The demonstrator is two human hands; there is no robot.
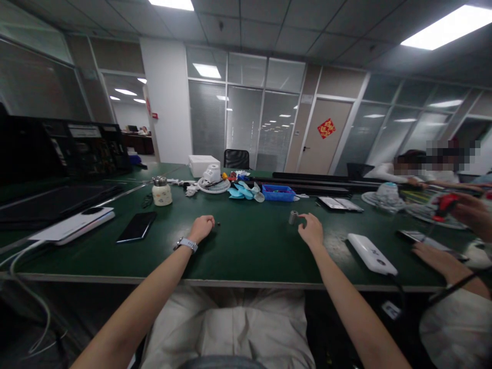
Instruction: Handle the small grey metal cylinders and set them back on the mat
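Note:
My left hand (201, 227) rests on the green table (246, 256) with its fingers curled into a loose fist; a watch sits on that wrist. A tiny dark piece (219, 223) lies just right of it, apart from the fingers. My right hand (311, 230) is further right, fingers pinched on a small grey cylinder (293, 218) that stands on the table.
A black phone (137, 227), a white power bank (73, 225) and a cream jar (162, 191) lie left. Fan parts (213, 183), blue blades (243, 191) and a blue tray (278, 192) sit beyond. A white charger (371, 253) lies right, near a co-worker's hands (474, 212).

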